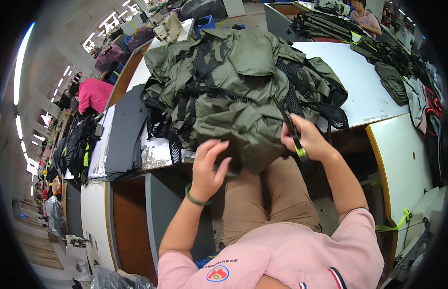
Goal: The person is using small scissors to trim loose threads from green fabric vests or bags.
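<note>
A heap of olive-green backpacks (253, 55) with black mesh straps lies on the white table in front of me. My right hand (303, 137) is closed around a slim dark tool (287, 118) with a yellow-green end; its narrow tip points up and left over the green fabric. The exact kind of tool cannot be made out. At the near edge of the heap, my left hand (208, 168) hovers with bent fingers and thumb apart, holding nothing. A loose fold of olive fabric (255, 154) hangs over the table edge between the two hands, above my lap.
Flat dark grey sheets (125, 132) lie stacked left of the heap on the white table (363, 91). Folded garments and straps (395, 82) line the right side. Black bundles (77, 144) hang at the left. A person in pink (94, 95) bends at the left; another person (366, 21) sits far right.
</note>
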`<state>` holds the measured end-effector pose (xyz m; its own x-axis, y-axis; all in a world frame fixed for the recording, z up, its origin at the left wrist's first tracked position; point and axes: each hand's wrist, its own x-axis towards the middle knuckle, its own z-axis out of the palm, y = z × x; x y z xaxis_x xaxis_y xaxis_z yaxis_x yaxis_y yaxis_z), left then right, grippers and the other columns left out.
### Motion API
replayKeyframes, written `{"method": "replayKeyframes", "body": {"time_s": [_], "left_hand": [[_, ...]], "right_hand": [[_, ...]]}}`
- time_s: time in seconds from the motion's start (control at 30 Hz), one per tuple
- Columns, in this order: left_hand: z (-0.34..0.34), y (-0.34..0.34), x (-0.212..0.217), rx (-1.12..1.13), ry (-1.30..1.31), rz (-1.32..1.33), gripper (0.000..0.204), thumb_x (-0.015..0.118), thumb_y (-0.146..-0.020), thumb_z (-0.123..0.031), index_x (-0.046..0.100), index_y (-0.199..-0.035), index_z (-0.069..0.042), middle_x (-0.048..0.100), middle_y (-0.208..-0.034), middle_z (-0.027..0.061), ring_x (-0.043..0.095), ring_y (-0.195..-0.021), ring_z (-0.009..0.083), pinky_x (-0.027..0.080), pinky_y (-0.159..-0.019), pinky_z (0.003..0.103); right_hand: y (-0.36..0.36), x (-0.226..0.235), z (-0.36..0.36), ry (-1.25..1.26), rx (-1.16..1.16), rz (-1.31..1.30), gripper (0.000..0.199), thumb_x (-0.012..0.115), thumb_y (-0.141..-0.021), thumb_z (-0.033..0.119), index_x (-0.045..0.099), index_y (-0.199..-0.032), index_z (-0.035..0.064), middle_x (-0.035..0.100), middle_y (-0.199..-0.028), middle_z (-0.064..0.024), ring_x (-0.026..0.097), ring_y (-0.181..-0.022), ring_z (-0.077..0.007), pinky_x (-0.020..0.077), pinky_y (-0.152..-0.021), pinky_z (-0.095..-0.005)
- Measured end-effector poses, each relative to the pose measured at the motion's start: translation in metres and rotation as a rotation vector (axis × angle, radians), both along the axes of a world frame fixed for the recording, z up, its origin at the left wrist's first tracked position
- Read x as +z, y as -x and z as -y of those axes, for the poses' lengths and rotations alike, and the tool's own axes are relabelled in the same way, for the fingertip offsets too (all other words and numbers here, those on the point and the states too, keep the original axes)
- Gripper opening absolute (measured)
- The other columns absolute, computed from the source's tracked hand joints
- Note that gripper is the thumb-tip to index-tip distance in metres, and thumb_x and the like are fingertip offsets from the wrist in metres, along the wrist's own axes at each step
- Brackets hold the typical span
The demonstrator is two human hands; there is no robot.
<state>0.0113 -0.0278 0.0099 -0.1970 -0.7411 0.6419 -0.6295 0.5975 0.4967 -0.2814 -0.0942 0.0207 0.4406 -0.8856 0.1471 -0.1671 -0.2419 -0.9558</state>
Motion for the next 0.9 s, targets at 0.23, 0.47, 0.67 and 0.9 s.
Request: {"method": "replayKeyframes", "body": {"time_s": [0.23, 0.47, 0.67, 0.9], "left_hand": [[0.02, 0.018, 0.011, -0.186, -0.14, 0.442, 0.025, 0.076, -0.074, -0.009, 0.064, -0.096, -0.009, 0.062, -0.099, 0.0082, 0.06, -0.088, 0.0311, 0.047, -0.077, 0.04], [-0.025, 0.008, 0.107, -0.004, 0.498, 0.564, 0.016, 0.075, -0.074, -0.014, 0.062, -0.083, -0.011, 0.063, -0.085, 0.0021, 0.055, -0.071, 0.0207, 0.041, -0.067, 0.035], [-0.015, -0.001, 0.194, 0.136, 0.737, 0.556, 0.017, 0.075, -0.077, -0.01, 0.06, -0.085, -0.009, 0.069, -0.092, 0.001, 0.059, -0.074, 0.0231, 0.043, -0.067, 0.035], [-0.024, -0.01, 0.221, 0.105, 0.527, 0.567, 0.021, 0.074, -0.076, -0.003, 0.062, -0.092, -0.01, 0.066, -0.082, 0.0045, 0.061, -0.071, 0.0281, 0.047, -0.07, 0.037]], "right_hand": [[0.022, -0.006, -0.076, -0.156, -0.026, 0.192, 0.018, 0.069, -0.081, 0.002, 0.055, -0.09, 0.0056, 0.057, -0.08, 0.0016, 0.051, -0.069, -0.0045, 0.0432, -0.061, -0.0217], [0.032, 0.046, -0.08, 0.085, -0.068, 0.276, 0.018, 0.067, -0.079, -0.006, 0.053, -0.084, 0.005, 0.061, -0.082, -0.0029, 0.057, -0.075, -0.0096, 0.0473, -0.069, -0.0248], [0.008, 0.13, -0.076, 0.277, 0.009, 0.341, 0.017, 0.068, -0.079, -0.005, 0.056, -0.086, 0.0046, 0.063, -0.083, -0.0022, 0.061, -0.08, -0.0096, 0.0491, -0.073, -0.025], [0.004, 0.182, -0.078, 0.262, -0.002, 0.259, 0.029, 0.068, -0.072, 0.006, 0.047, -0.092, 0.0107, 0.057, -0.087, -0.0026, 0.048, -0.08, -0.0084, 0.0368, -0.073, -0.0227]]}}
